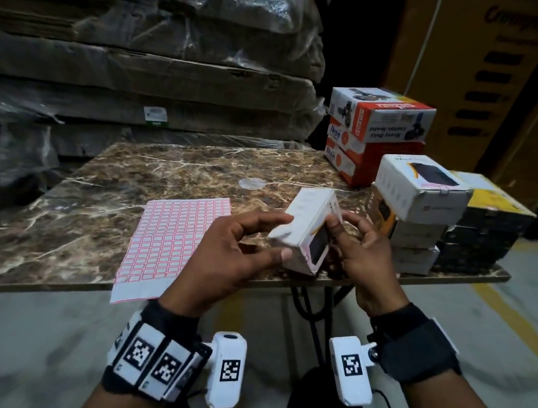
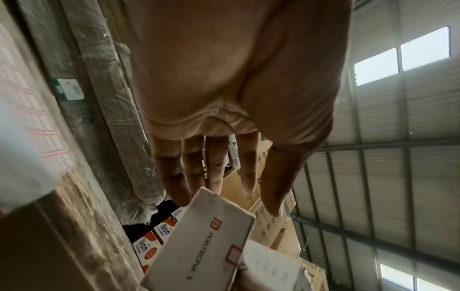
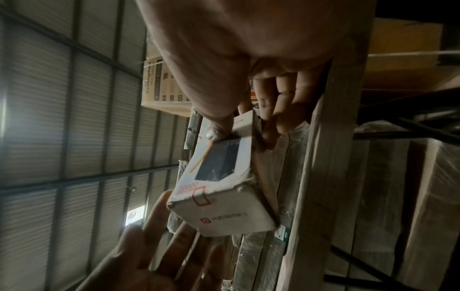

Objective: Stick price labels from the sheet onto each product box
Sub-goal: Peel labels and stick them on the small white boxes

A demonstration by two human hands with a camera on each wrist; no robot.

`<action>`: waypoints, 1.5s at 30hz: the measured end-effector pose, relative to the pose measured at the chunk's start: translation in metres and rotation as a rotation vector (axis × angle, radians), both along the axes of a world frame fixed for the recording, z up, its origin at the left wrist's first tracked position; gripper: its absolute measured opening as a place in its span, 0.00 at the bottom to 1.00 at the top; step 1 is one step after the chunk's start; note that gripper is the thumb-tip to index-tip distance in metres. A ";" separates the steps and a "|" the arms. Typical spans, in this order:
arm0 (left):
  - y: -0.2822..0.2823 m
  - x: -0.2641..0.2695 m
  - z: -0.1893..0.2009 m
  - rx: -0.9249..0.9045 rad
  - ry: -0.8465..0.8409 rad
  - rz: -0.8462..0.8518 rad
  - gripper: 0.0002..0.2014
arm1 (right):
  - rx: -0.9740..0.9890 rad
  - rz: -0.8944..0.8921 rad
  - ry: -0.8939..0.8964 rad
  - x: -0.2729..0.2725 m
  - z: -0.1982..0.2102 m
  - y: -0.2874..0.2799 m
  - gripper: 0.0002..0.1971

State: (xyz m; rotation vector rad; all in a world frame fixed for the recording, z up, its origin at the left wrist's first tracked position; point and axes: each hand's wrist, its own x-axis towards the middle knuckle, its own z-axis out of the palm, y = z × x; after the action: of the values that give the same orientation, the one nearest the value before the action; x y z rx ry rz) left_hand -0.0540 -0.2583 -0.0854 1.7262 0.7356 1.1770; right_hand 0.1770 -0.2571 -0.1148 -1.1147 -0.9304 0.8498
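Product box (image 1: 304, 229), small and white, is held above the near edge of a marble-patterned tabletop (image 1: 173, 170), between both hands. Right hand (image 1: 363, 256) pinches one end, thumb on the printed face and fingers curled behind it. Left hand (image 1: 235, 252) meets the other end with fingers nearly straight, thumb under a corner; whether it truly grips cannot be told.

Only the wrist cameras reveal a red-bordered price label (image 2: 234, 254) already stuck at the box's corner, wrapping over the edge (image 3: 199, 196); the head camera faces the opposite sides and misses it. Left wrist view also reads "PORTRONICS" beside a red logo on the box (image 2: 199, 248).

Head view alone shows the label sheet (image 1: 171, 244), a grid of red-framed white stickers, lying flat on the tabletop left of the hands, its near end overhanging the edge. To the right stand stacked cartons: orange-and-white boxes marked "Ikon" (image 1: 349, 152) under a white-and-red box (image 1: 380, 119), and nearer, a pile of white boxes (image 1: 420, 190), the second marked "65W".

Behind the tabletop rise plastic-wrapped cardboard stacks (image 1: 143, 65); a large brown carton (image 1: 483, 76) stands at right. Wrist views show a corrugated metal roof with skylights (image 2: 398, 57).
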 end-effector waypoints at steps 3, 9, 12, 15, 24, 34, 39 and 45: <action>-0.001 0.008 -0.008 0.035 0.113 0.137 0.32 | 0.010 -0.044 -0.081 -0.001 -0.001 0.002 0.29; 0.003 0.031 -0.025 0.047 0.135 0.176 0.40 | 0.067 -0.040 -0.104 0.006 0.018 -0.017 0.20; 0.010 0.041 -0.033 0.043 0.132 0.215 0.31 | 0.124 -0.050 -0.149 0.011 0.010 -0.035 0.17; 0.011 0.056 -0.034 0.045 0.162 0.231 0.32 | 0.185 -0.068 -0.250 0.012 -0.007 -0.048 0.18; 0.007 0.092 -0.034 0.065 0.227 0.241 0.27 | 0.249 -0.492 -0.635 0.027 -0.029 -0.052 0.14; 0.013 0.117 -0.048 0.110 0.341 0.307 0.24 | 0.254 -0.622 -0.818 0.038 -0.038 -0.054 0.09; 0.016 0.119 -0.044 0.146 0.384 0.276 0.22 | 0.206 -0.583 -0.813 0.038 -0.035 -0.055 0.09; 0.030 0.090 -0.017 -0.045 0.236 0.184 0.23 | 0.267 -0.457 -0.782 0.026 0.022 -0.073 0.09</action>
State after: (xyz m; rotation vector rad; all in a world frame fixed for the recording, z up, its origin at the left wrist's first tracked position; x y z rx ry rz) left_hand 0.0355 -0.2288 -0.1022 1.8084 1.0752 1.0787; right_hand 0.2031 -0.3300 -0.0927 -1.3689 -1.3016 -0.1172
